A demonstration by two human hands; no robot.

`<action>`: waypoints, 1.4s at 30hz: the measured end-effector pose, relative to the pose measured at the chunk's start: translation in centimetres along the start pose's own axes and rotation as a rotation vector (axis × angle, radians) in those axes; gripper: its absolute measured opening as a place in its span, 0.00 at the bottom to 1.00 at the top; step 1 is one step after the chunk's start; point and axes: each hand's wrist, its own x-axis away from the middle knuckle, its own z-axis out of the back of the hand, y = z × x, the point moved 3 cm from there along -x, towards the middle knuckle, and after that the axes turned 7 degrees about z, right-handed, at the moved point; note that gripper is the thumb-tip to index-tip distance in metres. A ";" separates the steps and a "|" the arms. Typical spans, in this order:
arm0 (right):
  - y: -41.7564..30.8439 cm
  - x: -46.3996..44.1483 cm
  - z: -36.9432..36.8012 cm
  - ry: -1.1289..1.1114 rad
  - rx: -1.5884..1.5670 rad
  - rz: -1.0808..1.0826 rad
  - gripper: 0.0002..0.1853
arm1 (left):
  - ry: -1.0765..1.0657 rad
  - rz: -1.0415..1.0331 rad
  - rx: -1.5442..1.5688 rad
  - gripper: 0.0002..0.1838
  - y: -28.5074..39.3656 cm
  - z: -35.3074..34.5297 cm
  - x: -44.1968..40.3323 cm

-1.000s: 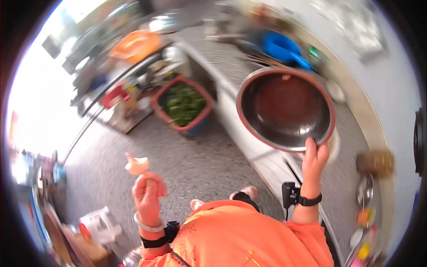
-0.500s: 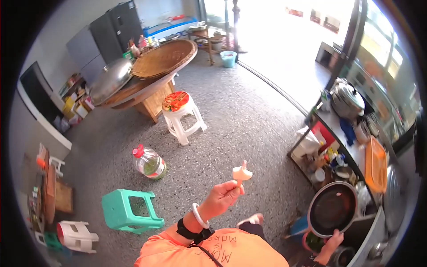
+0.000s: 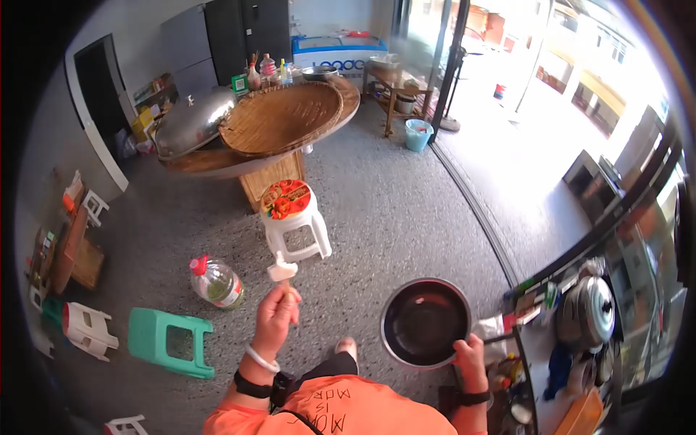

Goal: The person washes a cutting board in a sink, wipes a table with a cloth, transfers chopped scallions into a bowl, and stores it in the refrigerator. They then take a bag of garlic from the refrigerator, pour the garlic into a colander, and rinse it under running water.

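Observation:
Raised in front of my body, my left hand (image 3: 274, 317) is closed round the stick of a partly eaten white ice pop (image 3: 282, 271). A bracelet and a dark watch band circle that wrist. My right hand (image 3: 471, 359) grips a dark frying pan (image 3: 425, 320) at its near right edge; the fingers cover the handle. The pan's inside faces up and shows nothing in it. Beyond the ice pop is a white stool (image 3: 296, 228) with a red patterned seat. On the floor to the left stands a large clear bottle (image 3: 217, 284) with a red cap.
A green stool (image 3: 168, 341) is at lower left. Ahead, a round table (image 3: 341, 119) bears a woven tray (image 3: 283, 116) and a large metal lid (image 3: 196, 123). A cluttered shelf with a pot (image 3: 589, 312) stands right, near the sliding door track (image 3: 478, 210).
The frying pan has moved left and up, away from the right-hand shelf. My left hand, still on the ice pop, appears further left. The view has turned to the right.

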 end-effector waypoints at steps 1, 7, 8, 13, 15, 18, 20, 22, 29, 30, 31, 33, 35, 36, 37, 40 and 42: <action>0.3 -3.3 -0.8 -0.056 -0.016 0.007 0.09 | 0.051 -0.006 -0.024 0.11 -0.7 -0.1 -2.1; -0.1 -19.2 -0.7 -0.067 -0.016 -0.105 0.07 | 0.096 -0.023 -0.055 0.11 -2.7 -5.4 -19.5; 0.1 -22.0 0.6 0.011 0.023 -0.132 0.07 | 0.058 -0.053 -0.070 0.11 -1.9 -7.2 -23.0; -1.5 -32.7 6.2 0.277 -0.058 -0.144 0.11 | -0.201 -0.051 0.025 0.08 -1.8 -16.6 -37.9; 0.8 -37.5 8.8 0.368 -0.099 -0.106 0.11 | -0.241 -0.087 0.042 0.07 -3.2 -20.1 -42.9; 0.4 -46.1 9.4 0.373 -0.099 -0.180 0.10 | -0.274 -0.071 0.097 0.07 -6.2 -23.6 -50.2; -1.1 -53.7 8.9 0.297 -0.053 -0.172 0.08 | -0.251 -0.017 0.088 0.08 -6.8 -25.3 -54.7; -5.1 -61.3 6.7 0.167 0.040 -0.120 0.09 | -0.195 -0.015 0.085 0.08 -6.5 -26.0 -59.5; -16.6 -85.7 -7.9 -0.369 -0.064 0.059 0.11 | 0.129 0.051 0.058 0.11 -6.4 -24.6 -72.6; -17.4 -88.2 -10.4 -0.427 -0.055 0.103 0.11 | 0.166 0.058 0.038 0.11 -7.0 -24.0 -74.6; -17.9 -90.7 -12.8 -0.447 -0.063 0.125 0.11 | 0.201 0.075 0.016 0.11 -7.8 -23.5 -76.7; -20.5 -94.4 -16.8 -0.507 -0.070 0.119 0.12 | 0.237 0.057 0.072 0.10 -9.6 -22.8 -82.0; -21.1 -99.1 -19.6 -0.542 -0.048 0.084 0.12 | 0.276 0.006 0.137 0.11 -9.9 -21.8 -88.6; -21.9 -101.3 -20.6 -0.539 -0.025 0.061 0.12 | 0.302 0.003 0.168 0.12 -9.9 -21.7 -91.7; -22.4 -102.8 -21.2 -0.554 -0.001 0.060 0.12 | 0.329 0.003 0.200 0.14 -9.9 -21.5 -93.8; -23.6 -110.1 -23.6 -0.501 -0.035 0.054 0.12 | 0.338 -0.002 0.269 0.15 -11.3 -22.0 -103.1; -25.9 -113.5 -25.7 -0.533 -0.047 0.046 0.12 | 0.365 0.003 0.252 0.13 -12.1 -22.1 -108.2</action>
